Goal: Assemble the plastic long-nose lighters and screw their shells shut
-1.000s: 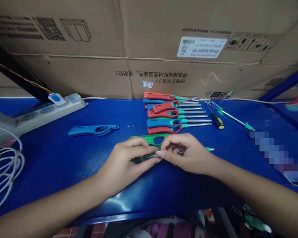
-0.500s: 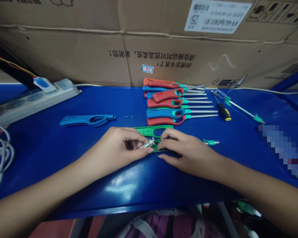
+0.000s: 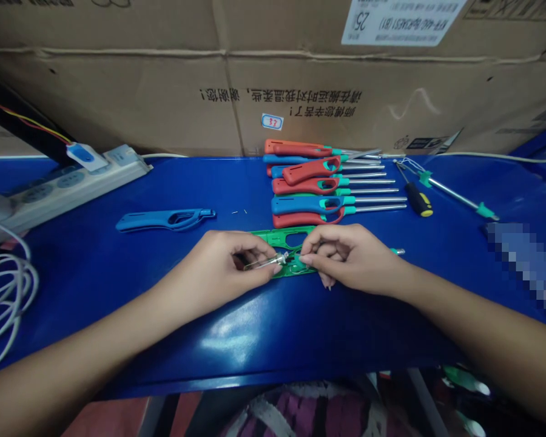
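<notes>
My left hand [image 3: 230, 258] is closed around a small clear lighter fuel tank [image 3: 264, 263], its valve end facing right. The tank lies over the lower green lighter casing half [image 3: 284, 272]. Thumb and forefinger of my right hand [image 3: 355, 260] pinch a small green part [image 3: 296, 262] just right of the valve; its exact kind is partly hidden by the fingertips. Behind both hands lies another green casing half [image 3: 273, 237], its trigger opening showing. The tip of a metal lighter nozzle [image 3: 399, 251] with a green fitting pokes out beyond my right hand.
Several assembled red, blue and orange lighters [image 3: 307, 204] are piled behind my hands. A blue casing [image 3: 164, 220] and two tiny pins [image 3: 239, 212] lie left. Right are a screwdriver [image 3: 418, 199] and a nozzle tube [image 3: 457, 195]. A power strip [image 3: 68, 182] and cardboard box [image 3: 164, 103] border the table.
My right hand has gone from loosely curled, parted fingers to a pinch on the small green part beside the valve. My left hand keeps holding the fuel tank. The view has shifted slightly.
</notes>
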Tool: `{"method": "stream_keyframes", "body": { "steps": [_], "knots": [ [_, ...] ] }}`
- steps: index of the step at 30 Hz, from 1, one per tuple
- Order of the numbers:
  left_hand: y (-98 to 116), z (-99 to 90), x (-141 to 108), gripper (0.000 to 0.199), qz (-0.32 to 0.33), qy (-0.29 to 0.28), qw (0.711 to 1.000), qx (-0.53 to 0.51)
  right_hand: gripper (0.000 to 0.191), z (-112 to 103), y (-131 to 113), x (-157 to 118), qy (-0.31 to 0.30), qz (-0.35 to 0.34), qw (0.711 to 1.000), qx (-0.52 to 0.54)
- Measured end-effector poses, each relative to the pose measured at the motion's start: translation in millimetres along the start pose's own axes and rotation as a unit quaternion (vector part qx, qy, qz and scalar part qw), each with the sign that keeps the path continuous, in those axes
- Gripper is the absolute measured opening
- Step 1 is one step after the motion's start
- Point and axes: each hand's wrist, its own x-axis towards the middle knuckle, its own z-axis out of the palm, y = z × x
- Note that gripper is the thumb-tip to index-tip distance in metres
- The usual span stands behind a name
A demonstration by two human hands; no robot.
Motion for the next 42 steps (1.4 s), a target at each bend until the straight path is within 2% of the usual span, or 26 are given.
{"method": "stream_keyframes", "body": {
  "steps": [8, 19, 35, 42],
  "knots": [
    [4.6, 1.6, -2.3, 0.012, 0.013, -0.001, 1.0, 0.006, 0.023, -3.0, 1.8, 3.4, -0.019, -0.029, 0.999, 0.012],
    [3.0, 3.2, -2.3, 0.016, 0.011, 0.001, 1.0, 0.011, 0.017, -3.7, 2.5, 2.9, -0.025, -0.051, 0.998, -0.013],
    [2.1, 4.4, -2.4, 0.015, 0.019, 0.005, 1.0, 0.021, 0.018, -4.7, 1.6, 3.4, -0.023, -0.052, 0.997, -0.044],
    [3.4, 4.5, -4.2, 0.012, 0.054, 0.02, 0.998, 0.04, 0.018, -3.7, 2.0, 3.5, -0.02, -0.063, 0.997, -0.047]
  ]
}}
